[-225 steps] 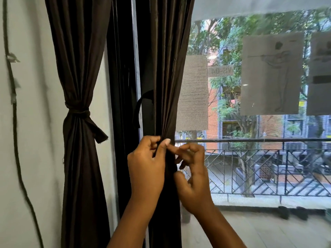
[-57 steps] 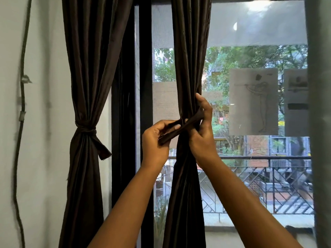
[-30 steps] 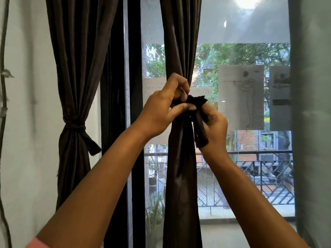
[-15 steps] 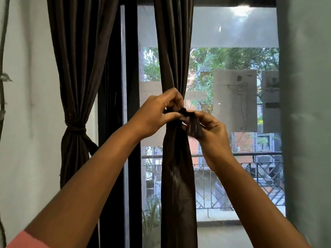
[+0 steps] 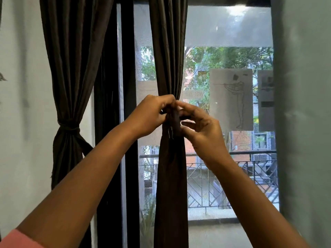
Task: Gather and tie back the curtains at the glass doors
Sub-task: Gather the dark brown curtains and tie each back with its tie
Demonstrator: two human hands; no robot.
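A dark brown curtain hangs gathered into a narrow bundle in front of the glass door. At its waist a matching fabric tie strap is wrapped round it. My left hand pinches the strap from the left, fingers closed on it. My right hand is at the strap's right side, thumb and forefinger on the fabric, the other fingers spread. The knot itself is mostly hidden behind my fingers. A second brown curtain on the left hangs tied at its waist by a band.
A black door frame stands between the two curtains. Papers with drawings are stuck on the glass. A white wall borders the door at right, another wall at left. A balcony railing shows outside.
The strap ends, held out loose earlier, are now drawn tight against the curtain. Both hands have closed in on the knot; my right hand moved up beside my left.
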